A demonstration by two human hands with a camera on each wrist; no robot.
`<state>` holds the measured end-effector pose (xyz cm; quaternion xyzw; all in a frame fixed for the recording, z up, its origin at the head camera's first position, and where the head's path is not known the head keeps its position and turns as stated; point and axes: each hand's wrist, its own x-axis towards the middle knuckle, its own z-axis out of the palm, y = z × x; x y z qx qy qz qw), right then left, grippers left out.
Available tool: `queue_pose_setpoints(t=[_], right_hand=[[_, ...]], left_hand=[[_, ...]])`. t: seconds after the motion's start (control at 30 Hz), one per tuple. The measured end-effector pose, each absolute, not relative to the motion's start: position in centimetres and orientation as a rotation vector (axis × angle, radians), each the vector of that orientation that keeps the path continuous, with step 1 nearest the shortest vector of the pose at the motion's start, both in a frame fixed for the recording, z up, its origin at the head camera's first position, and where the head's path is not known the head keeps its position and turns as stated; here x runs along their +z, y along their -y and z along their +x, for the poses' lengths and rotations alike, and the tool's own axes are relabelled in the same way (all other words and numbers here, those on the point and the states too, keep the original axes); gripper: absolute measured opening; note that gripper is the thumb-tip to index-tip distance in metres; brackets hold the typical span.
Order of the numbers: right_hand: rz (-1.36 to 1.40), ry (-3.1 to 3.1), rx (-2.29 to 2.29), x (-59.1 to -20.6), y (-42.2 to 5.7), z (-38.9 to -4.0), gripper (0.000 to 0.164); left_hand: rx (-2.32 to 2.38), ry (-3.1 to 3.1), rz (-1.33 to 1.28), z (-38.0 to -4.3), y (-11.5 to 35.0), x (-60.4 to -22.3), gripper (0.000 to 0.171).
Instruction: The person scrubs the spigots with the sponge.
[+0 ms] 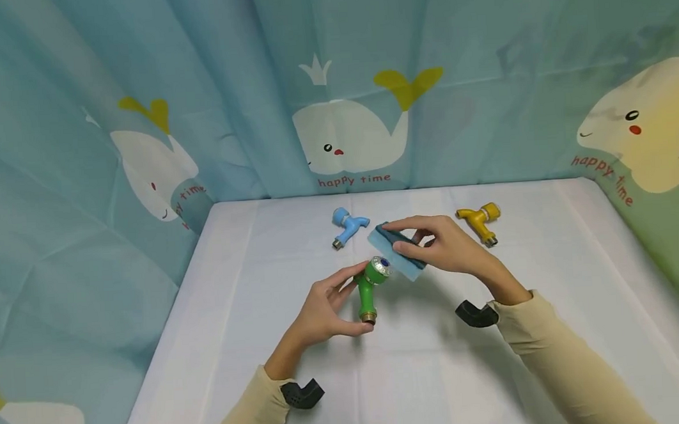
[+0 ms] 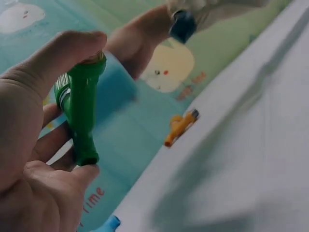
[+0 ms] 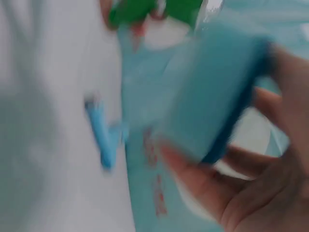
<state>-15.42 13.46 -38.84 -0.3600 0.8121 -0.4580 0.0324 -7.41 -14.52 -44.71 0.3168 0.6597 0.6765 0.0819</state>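
My left hand [image 1: 323, 310] grips a green tap [image 1: 366, 297] above the white table, thumb at its brass threaded end and fingers at its knob end. The left wrist view shows the green tap [image 2: 84, 111] pinched lengthwise, with its spout toward the camera's lower side. A blue sponge [image 1: 389, 248] with a darker scouring layer is pinched between the thumb and fingers of my right hand [image 1: 449, 248]. The sponge's lighter side faces the tap, close by its knob. The sponge [image 3: 212, 92] is blurred in the right wrist view.
A light blue tap [image 1: 348, 227] lies on the white table [image 1: 254, 344] beyond my left hand. To the right, past my right hand, lies a yellow tap [image 1: 481, 220]. A blue curtain [image 1: 229, 83] printed with whales stands along the table's back and sides.
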Motion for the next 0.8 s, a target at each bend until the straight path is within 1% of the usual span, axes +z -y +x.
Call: queue_pose_setpoints(t=[0.13,0.27,0.5,0.6,0.7,0.8], right_hand=[[-1.068,-2.318,-1.551,-39.2,-13.1,-14.7,0.039],[-1.084,-2.412,-1.51,-39.3,-13.2,-14.4,0.039],[-1.153,-2.564,-1.331,-38.9,-13.4,-14.5,0.04],[-1.125,-2.598,-1.377,-38.9,-13.7,-14.4,0.039],[-1.073,-2.468,-1.482,-38.9,-13.5,-14.1,0.04],[-1.029,-2.464,-1.471,-39.5,-13.6,-14.0,0.04]], left_hand=[[2.123,-1.806,0.917,-7.9,14.9,-44.9,0.092],[2.186,-1.682,0.841,-8.0,15.2,-45.4,0.089],[2.274,-1.586,0.789,-8.1,15.3,-45.4,0.093],[2.266,-1.587,0.788,-8.1,15.2,-45.3,0.093],[2.251,-1.601,0.803,-8.3,15.2,-45.0,0.093],[2.267,-1.518,0.809,-8.4,15.2,-45.0,0.093]])
